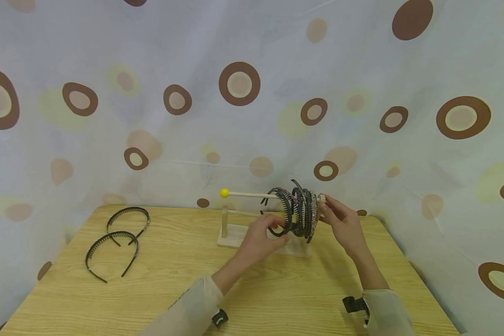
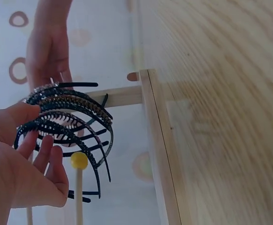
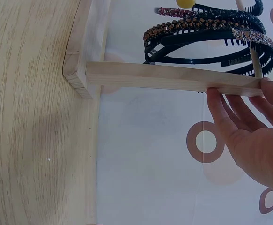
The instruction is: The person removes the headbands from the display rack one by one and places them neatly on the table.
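Several dark, toothed headbands, some studded with glittering stones, hang bunched on the upper rod of a wooden stand. My left hand has its thumb and fingers around the band at the left side of the bunch. The left wrist view shows that thumb and the fingers on either side of the headbands. At the stand's right end, my right hand grips the top of the upright post. Stones glitter on the headbands just beyond that post.
Two more toothed headbands, one behind and one in front, lie on the left of the wooden table. A yellow ball caps the rod's left end. Behind the table hangs a patterned curtain.
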Action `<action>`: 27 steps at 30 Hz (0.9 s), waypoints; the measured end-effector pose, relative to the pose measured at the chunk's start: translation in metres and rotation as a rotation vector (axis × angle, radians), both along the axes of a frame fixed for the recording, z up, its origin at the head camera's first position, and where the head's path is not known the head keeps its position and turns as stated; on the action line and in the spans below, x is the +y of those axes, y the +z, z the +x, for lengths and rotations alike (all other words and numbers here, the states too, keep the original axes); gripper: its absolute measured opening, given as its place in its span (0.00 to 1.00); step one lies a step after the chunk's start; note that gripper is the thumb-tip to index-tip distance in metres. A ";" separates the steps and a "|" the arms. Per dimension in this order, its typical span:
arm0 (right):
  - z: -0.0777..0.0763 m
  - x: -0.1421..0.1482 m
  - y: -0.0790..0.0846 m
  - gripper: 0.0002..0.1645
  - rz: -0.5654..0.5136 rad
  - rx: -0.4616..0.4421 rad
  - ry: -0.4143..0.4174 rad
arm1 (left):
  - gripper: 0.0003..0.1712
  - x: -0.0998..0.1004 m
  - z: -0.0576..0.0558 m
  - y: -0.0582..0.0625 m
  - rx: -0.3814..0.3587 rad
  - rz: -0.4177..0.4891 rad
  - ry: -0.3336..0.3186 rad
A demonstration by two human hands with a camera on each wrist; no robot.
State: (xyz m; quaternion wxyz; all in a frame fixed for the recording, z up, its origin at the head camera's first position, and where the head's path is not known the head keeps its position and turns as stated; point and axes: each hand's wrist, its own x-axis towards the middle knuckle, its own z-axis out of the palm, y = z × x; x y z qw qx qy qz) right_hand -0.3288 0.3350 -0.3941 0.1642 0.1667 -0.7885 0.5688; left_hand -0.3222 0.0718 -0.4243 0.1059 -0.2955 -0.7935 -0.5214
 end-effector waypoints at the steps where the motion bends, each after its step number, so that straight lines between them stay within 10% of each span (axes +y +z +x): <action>1: 0.001 0.000 0.000 0.30 0.000 -0.002 0.002 | 0.19 0.000 0.002 0.000 -0.004 0.014 -0.001; 10: 0.002 -0.001 0.001 0.31 0.001 -0.011 -0.003 | 0.18 -0.004 0.018 0.010 -0.031 0.081 0.046; 27: 0.003 0.000 0.003 0.31 -0.003 -0.030 0.007 | 0.23 -0.016 0.013 0.045 0.093 0.066 0.106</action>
